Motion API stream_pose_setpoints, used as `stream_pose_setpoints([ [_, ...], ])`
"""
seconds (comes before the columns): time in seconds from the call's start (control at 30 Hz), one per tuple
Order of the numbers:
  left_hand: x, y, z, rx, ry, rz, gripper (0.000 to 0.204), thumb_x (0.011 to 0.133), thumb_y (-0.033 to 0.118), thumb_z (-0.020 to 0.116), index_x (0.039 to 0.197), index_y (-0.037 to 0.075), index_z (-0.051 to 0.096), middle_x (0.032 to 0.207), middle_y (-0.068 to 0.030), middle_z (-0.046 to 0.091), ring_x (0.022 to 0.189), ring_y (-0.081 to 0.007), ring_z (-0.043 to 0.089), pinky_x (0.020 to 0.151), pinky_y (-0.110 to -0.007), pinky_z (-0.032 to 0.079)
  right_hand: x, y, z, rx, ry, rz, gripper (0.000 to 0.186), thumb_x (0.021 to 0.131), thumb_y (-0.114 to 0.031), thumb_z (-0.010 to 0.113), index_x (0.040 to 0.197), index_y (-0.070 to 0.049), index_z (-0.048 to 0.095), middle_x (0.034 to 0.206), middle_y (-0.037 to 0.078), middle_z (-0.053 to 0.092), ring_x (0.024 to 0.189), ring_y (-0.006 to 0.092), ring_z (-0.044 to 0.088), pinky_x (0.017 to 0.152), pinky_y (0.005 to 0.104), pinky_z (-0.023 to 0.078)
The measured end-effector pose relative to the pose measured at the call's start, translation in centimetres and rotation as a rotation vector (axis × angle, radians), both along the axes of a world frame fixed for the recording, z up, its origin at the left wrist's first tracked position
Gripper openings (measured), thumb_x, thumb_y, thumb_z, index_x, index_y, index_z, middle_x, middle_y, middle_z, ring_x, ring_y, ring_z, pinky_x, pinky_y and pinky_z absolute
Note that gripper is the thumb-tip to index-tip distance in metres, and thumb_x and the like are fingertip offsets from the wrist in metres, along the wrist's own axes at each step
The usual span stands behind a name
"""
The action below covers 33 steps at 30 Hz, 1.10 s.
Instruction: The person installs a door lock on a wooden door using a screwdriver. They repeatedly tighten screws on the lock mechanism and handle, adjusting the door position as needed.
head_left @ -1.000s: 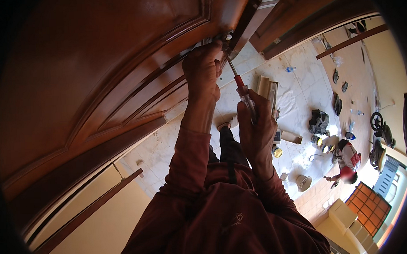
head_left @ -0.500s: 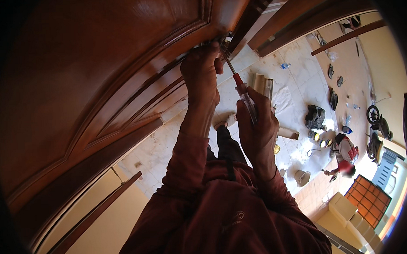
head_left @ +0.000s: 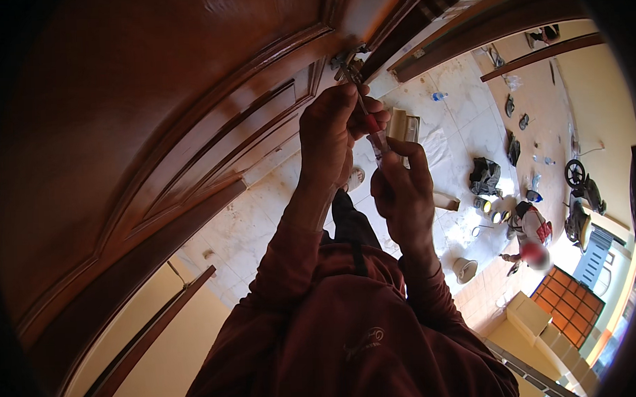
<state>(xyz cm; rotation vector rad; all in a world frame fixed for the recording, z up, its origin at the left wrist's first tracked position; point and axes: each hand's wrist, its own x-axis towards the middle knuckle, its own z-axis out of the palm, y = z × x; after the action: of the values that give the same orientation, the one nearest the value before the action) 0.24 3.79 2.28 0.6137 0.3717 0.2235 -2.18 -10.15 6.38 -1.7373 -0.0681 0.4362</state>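
A brown wooden door (head_left: 188, 98) with raised panels fills the upper left. Dark metal door hardware (head_left: 348, 64) shows at its edge. My right hand (head_left: 406, 188) is closed around the clear handle of a screwdriver (head_left: 373, 123), which has a red collar. My left hand (head_left: 330, 131) pinches the screwdriver near its collar and shaft. The shaft points up toward the metal hardware; whether its tip touches there I cannot tell.
A wooden door frame (head_left: 491, 28) runs across the upper right. Beyond lie a pale tiled floor (head_left: 448, 124), a black bag (head_left: 484, 176), a bucket (head_left: 465, 270), paint tins (head_left: 496, 216) and shoes (head_left: 513, 148). Another person (head_left: 533, 233) works at the right, near a motorbike (head_left: 581, 203).
My left hand has come down from the metal hardware onto the screwdriver's shaft and collar, uncovering the hardware. My right hand stays on the handle, slightly lower.
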Motion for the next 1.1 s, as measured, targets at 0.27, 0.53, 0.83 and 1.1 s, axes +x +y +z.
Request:
stream_pose_setpoints([
  [0.27, 0.5, -0.2, 0.3, 0.028, 0.032, 0.049, 0.026, 0.098, 0.025, 0.063, 0.102, 0.000, 0.063, 0.081, -0.0106, 0.068, 0.075, -0.0241, 0.070, 0.073, -0.038, 0.056, -0.5, 1.1, 0.1, -0.406, -0.660, 0.114, 0.037, 0.096, -0.012, 0.061, 0.130, -0.001, 0.051, 0.088, 0.015, 0.064, 0.075, 0.0129, 0.061, 0.066, 0.0333, 0.051],
  [0.53, 0.4, -0.4, -0.5, -0.083, -0.126, -0.064, 0.030, 0.100, 0.028, 0.059, 0.104, -0.001, 0.063, 0.082, -0.0105, 0.068, 0.078, -0.0263, 0.070, 0.077, -0.040, 0.057, 1.0, -0.8, 0.8, -0.214, -0.398, 0.157, 0.036, 0.100, -0.019, 0.056, 0.131, -0.003, 0.049, 0.082, 0.012, 0.064, 0.059, 0.0144, 0.060, 0.053, 0.0301, 0.048],
  [0.83, 0.7, 0.3, -0.3, -0.144, -0.097, -0.089, 0.027, 0.096, 0.028, 0.065, 0.098, 0.001, 0.065, 0.078, -0.0099, 0.068, 0.073, -0.0257, 0.070, 0.074, -0.039, 0.057, 0.7, -0.6, -0.1, 0.315, 0.094, 0.019, 0.024, 0.102, -0.020, 0.052, 0.122, -0.005, 0.053, 0.084, 0.011, 0.065, 0.051, 0.0133, 0.054, 0.042, 0.0252, 0.043],
  [1.1, 0.8, -0.3, -0.8, -0.075, -0.080, -0.061, 0.029, 0.095, 0.030, 0.066, 0.098, 0.001, 0.064, 0.080, -0.0103, 0.069, 0.074, -0.0265, 0.071, 0.075, -0.038, 0.056, -0.1, 0.6, 1.4, -0.370, -0.631, 0.126, 0.034, 0.096, -0.008, 0.058, 0.129, -0.005, 0.051, 0.075, 0.007, 0.058, 0.062, 0.0136, 0.062, 0.057, 0.0313, 0.051],
])
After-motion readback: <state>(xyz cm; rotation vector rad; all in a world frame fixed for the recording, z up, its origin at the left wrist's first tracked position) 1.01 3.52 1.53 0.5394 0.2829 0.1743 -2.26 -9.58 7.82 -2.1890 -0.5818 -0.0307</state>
